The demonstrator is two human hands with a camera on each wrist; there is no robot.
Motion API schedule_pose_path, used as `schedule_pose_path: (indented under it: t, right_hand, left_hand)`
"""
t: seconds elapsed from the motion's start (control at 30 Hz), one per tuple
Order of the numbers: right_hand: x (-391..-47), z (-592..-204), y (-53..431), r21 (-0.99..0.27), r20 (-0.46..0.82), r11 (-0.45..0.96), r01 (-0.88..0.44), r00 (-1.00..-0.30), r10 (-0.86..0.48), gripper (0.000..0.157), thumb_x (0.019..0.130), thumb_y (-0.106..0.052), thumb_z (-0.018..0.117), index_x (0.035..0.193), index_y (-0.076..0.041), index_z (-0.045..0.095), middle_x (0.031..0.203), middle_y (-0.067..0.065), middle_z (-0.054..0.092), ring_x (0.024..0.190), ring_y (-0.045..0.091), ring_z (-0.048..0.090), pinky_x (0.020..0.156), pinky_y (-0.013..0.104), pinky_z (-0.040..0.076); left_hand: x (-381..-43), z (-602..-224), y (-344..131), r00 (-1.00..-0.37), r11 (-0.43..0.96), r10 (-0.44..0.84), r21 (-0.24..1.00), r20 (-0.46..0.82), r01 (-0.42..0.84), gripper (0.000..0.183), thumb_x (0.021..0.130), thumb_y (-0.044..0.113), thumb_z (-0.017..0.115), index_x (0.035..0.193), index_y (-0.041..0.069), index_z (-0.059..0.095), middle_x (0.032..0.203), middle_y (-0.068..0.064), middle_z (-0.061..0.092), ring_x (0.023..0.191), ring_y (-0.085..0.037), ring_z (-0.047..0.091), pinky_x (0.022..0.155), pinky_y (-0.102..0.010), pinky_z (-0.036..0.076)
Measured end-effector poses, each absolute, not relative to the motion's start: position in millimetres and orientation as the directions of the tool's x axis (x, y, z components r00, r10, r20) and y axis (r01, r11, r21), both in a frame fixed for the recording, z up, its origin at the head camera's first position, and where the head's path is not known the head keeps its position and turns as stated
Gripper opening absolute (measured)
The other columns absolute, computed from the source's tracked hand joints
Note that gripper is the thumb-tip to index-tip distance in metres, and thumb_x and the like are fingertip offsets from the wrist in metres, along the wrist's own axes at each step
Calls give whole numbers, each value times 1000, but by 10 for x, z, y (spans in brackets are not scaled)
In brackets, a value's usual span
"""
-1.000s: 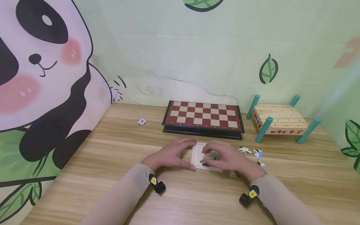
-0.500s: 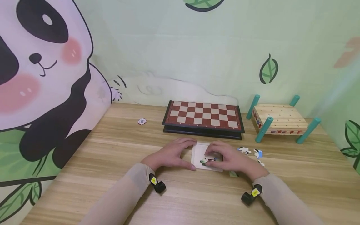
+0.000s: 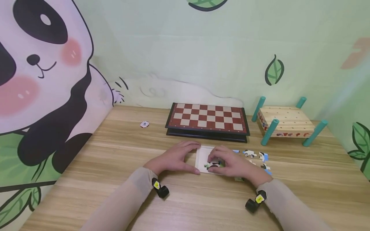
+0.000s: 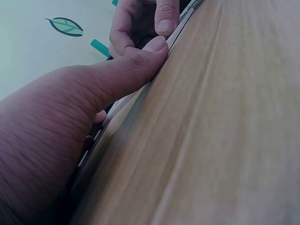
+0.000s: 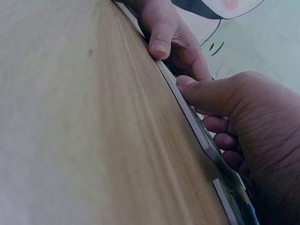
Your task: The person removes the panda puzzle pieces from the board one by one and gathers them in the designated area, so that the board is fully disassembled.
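Observation:
A shallow white puzzle tray (image 3: 201,160) lies on the table, with a panda-patterned jigsaw piece (image 3: 214,164) in its lower right part. My left hand (image 3: 176,158) holds the tray's left side, thumb at the near corner and fingers at the far one. Over the tray's right part, my right hand (image 3: 231,162) has its thumb and curled fingers around the jigsaw piece; its palm hides part of the tray. In the right wrist view, the right thumb (image 5: 206,93) lies along the tray's near edge (image 5: 187,117). In the left wrist view, the left thumb (image 4: 126,70) touches that edge.
Several loose jigsaw pieces (image 3: 250,153) lie right of the tray, partly behind the right hand. A folding chessboard (image 3: 206,118) stands behind it. At the back right is a wooden pegged stand (image 3: 286,120); a poker chip (image 3: 145,124) lies at the back left.
My right hand has shifted slightly and turned over the tray, and the jigsaw piece between its fingers has turned a little. More loose pieces show behind it. My left hand stays at the tray.

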State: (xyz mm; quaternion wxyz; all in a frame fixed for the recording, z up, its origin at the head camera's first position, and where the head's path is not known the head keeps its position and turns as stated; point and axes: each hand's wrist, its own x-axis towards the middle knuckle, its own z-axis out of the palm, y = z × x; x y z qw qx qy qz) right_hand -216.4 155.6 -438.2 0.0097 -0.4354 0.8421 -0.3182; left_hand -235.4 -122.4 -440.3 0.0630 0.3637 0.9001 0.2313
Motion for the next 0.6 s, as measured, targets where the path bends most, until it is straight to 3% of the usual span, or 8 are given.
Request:
schedule_pose_path:
  t: [0.6]
  right_hand:
    - [-2174,-4420,1548,-556,279,411,-722,-628,-726,23,89,-34,78,104,-21,66,105,-11,61,103,9,54,92,36,49]
  left_hand:
    - [-2338,-4376,-1222,-734,635,678,463,49,618,105,72,81,68,154,23,40,158,6,37,146,-16,31,118,-43,28]
